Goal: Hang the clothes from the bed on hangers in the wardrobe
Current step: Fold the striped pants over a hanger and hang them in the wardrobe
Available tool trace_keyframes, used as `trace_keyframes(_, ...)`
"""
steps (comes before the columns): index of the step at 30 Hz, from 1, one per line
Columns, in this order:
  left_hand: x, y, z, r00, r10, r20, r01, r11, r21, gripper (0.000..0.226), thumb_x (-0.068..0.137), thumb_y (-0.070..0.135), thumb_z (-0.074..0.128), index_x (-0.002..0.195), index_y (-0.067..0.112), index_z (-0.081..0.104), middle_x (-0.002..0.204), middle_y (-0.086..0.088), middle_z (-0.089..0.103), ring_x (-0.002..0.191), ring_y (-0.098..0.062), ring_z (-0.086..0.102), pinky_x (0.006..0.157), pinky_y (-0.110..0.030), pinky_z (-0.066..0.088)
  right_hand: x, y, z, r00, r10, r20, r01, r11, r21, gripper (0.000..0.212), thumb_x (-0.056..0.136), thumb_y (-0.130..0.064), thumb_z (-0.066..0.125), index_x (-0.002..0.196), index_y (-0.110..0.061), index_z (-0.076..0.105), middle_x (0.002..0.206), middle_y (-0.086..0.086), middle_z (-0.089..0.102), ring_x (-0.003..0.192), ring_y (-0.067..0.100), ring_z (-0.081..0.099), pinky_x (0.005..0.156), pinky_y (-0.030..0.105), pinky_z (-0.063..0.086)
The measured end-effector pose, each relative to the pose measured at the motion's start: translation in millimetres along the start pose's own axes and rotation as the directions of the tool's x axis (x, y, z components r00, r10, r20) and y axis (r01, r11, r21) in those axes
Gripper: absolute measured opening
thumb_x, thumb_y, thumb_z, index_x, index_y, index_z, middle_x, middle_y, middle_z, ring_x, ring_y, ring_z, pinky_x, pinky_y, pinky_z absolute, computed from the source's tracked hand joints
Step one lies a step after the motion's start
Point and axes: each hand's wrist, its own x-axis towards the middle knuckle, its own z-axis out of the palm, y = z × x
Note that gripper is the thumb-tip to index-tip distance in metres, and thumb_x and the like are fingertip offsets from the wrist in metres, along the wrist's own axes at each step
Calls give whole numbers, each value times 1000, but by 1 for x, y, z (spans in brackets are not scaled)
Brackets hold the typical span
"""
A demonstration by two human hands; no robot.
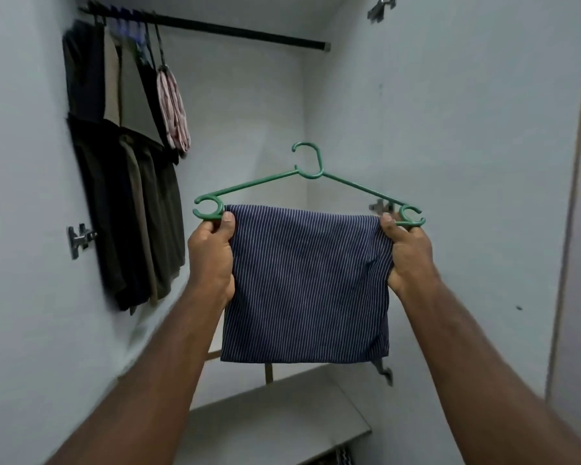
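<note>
A green plastic hanger [269,181] is held up inside the wardrobe, its hook pointing up. A navy cloth with thin white stripes [306,283] is folded over the hanger's bottom bar and hangs down flat. My left hand [212,260] grips the hanger's left end together with the cloth's edge. My right hand [408,256] grips the right end and the cloth's other edge. The black wardrobe rail [242,30] runs across the top, well above the hanger.
Several dark and tan garments [128,196] and a pink striped cloth [175,112] hang at the rail's left end. Metal brackets [79,238] stick out of the side walls. A grey shelf [282,417] lies below. The wardrobe's door edge [571,196] stands at right.
</note>
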Motion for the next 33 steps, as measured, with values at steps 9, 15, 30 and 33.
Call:
trace_keyframes(9,125,13,-18,970,207,-126,-195,976,101,18,99,17,52,84,19,62,83,3,62,83,-15,56,88,-38,49,88,81,79,999,12,-38,-12,1000,3,69,82,4,72,140,-5,36,114,17,65,103,32,67,86,48,58)
trace_keyframes(15,202,17,-27,932,340,-124,-314,930,190,15,98,13,54,88,19,64,84,1,65,79,-12,60,82,-35,52,168,137,135,997,35,72,-35,999,-6,74,81,0,75,142,-9,33,123,16,60,101,28,67,86,48,58)
trace_keyframes(30,368,-9,37,604,781,-158,-575,564,592,25,91,14,66,115,9,61,100,-8,72,94,-18,69,91,-43,56,402,232,240,894,150,422,-185,982,41,76,79,-6,79,143,-5,37,119,17,63,95,27,70,79,42,60)
trace_keyframes(33,391,11,56,527,843,-106,-571,443,692,29,88,14,69,116,12,60,102,-4,71,94,-16,69,91,-44,55,437,241,275,861,161,482,-224,972,76,76,80,-8,78,144,-6,37,119,19,63,94,28,71,78,42,60)
